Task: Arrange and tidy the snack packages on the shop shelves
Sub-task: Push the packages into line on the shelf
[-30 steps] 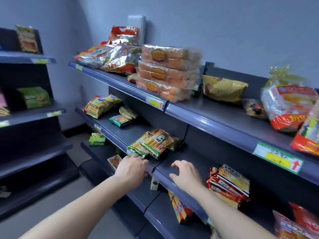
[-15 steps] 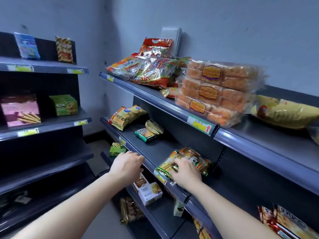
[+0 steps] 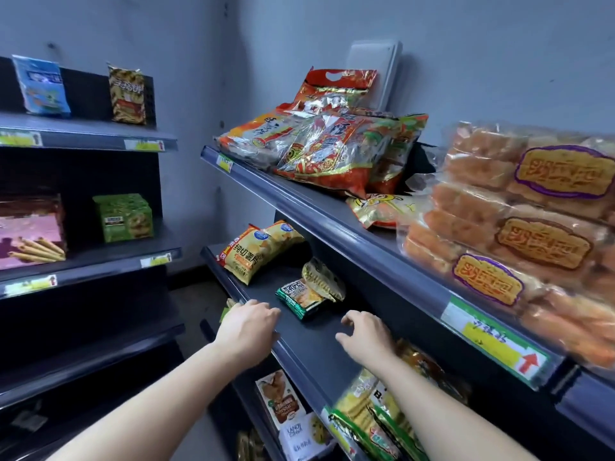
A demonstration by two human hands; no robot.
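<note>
Two empty hands lead here: the left grip (image 3: 248, 327) lies with loosely bent fingers on the front lip of the middle shelf (image 3: 309, 347), pinching nothing, and the right grip (image 3: 364, 334) sits just above the shelf board, fingers half curled and slack, also holding nothing. The nearest task item is the green packet (image 3: 298, 299), flat on the shelf at about 1 o'clock from the left grip and 11 o'clock from the right. It is close to both and touched by neither, and a crumpled gold packet (image 3: 324, 281) leans on its far side. Further off, at 12 o'clock from the left grip, the yellow crisp bags (image 3: 259, 251) lie slanted by the shelf's end. I judge that the green packet is the next thing to be straightened. A careless shove could send the gold packet sliding off it towards the back. The bigger hazard is at 6 o'clock from the right grip — the green-and-yellow packs (image 3: 366, 417) lie at the shelf lip right against that forearm, and a sideways drag of the arm could sweep them off.
</note>
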